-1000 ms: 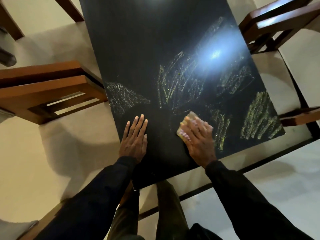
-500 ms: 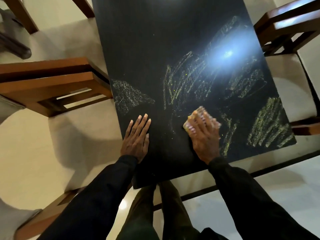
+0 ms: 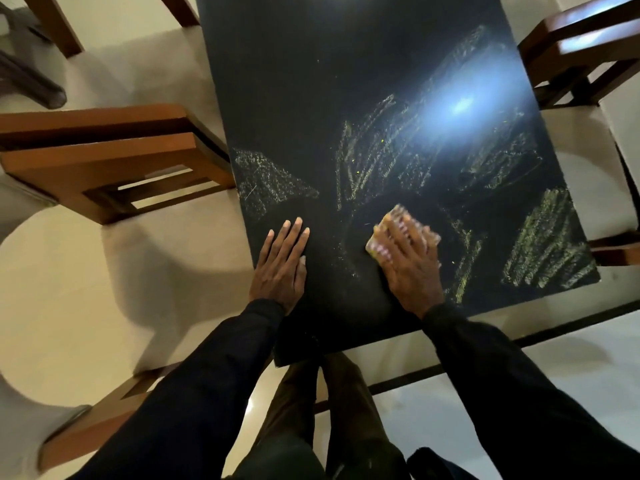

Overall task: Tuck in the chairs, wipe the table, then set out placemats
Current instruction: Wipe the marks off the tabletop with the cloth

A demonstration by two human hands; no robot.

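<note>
A black tabletop [image 3: 329,81] fills the middle of the view, marked with several patches of yellow chalky scribble [image 3: 550,240]. My right hand [image 3: 410,261] lies flat on a yellowish sponge [image 3: 398,216], fingers straight, pressing it onto the table near the front edge. My left hand [image 3: 282,265] rests flat on the tabletop to the left, fingers straight and together. A wooden chair [image 3: 104,161] with a cream seat stands at the table's left side. Another wooden chair [image 3: 581,50] is at the right.
A lamp's glare [image 3: 460,105] reflects off the tabletop at the right. A cream chair seat [image 3: 588,168] lies beside the table's right edge. More chair legs [image 3: 55,26] show at the top left. My legs [image 3: 311,410] stand at the near edge on a pale floor.
My right hand has slid the sponge away from me and to the right across the table. The left hand has stayed flat in place.
</note>
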